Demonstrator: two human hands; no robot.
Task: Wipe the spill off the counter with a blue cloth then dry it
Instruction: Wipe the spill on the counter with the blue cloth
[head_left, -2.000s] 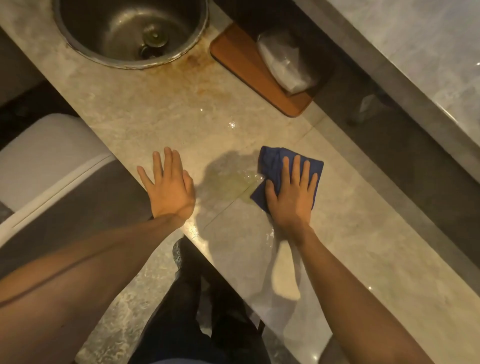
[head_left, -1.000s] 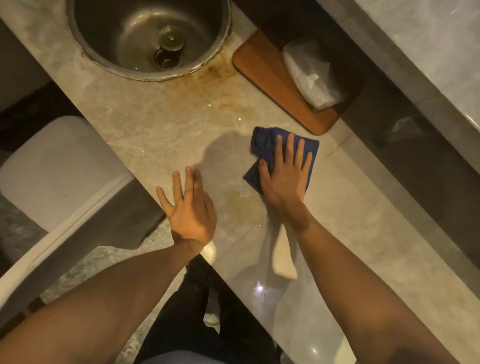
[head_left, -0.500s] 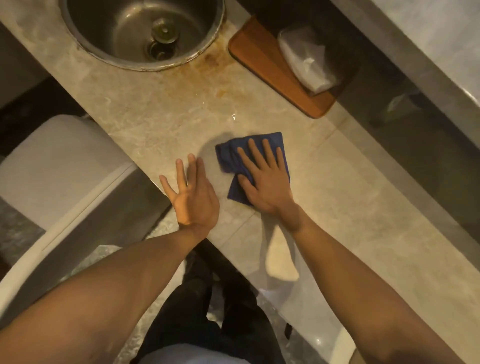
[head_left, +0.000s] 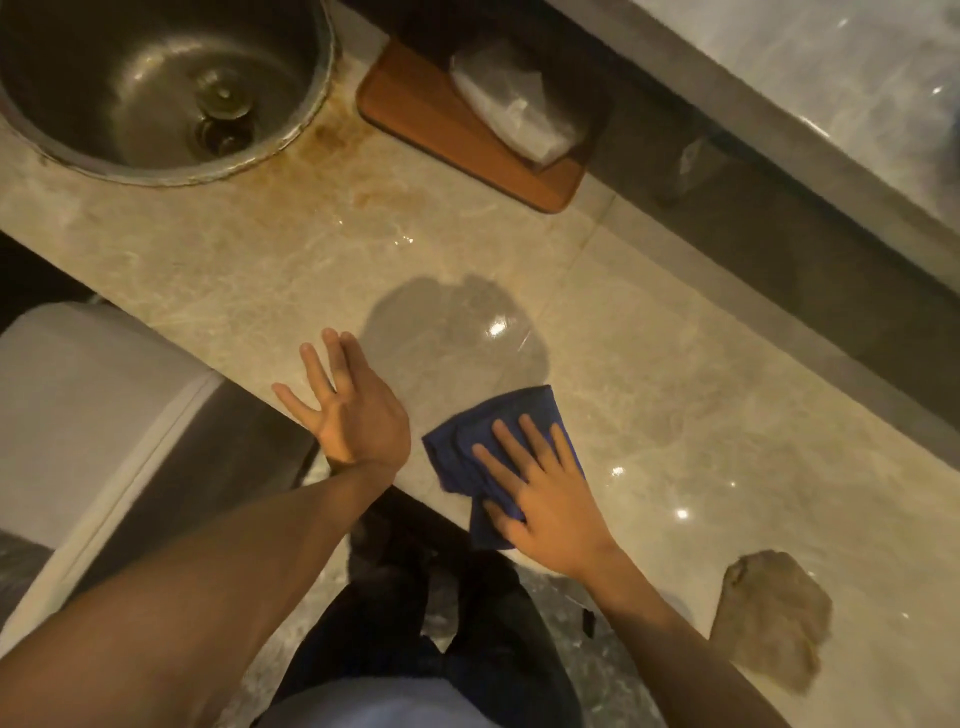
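Observation:
A folded blue cloth (head_left: 470, 441) lies on the beige marble counter (head_left: 675, 374) near its front edge. My right hand (head_left: 540, 493) presses flat on the cloth with fingers spread, covering its right half. My left hand (head_left: 348, 415) rests flat and open on the counter edge just left of the cloth, holding nothing. A wet sheen (head_left: 452, 343) glistens on the counter beyond both hands.
A round steel sink (head_left: 156, 83) is set in the counter at the far left, with brown stains beside its rim. A wooden tray (head_left: 457, 135) holding a plastic-wrapped item sits against the back. A crumpled tan cloth (head_left: 774, 623) lies near the front edge at right. A white toilet tank (head_left: 78, 415) stands lower left.
My right hand has dragged the blue cloth back toward me and to the right, to the counter's front edge. The left hand stays planted on the edge.

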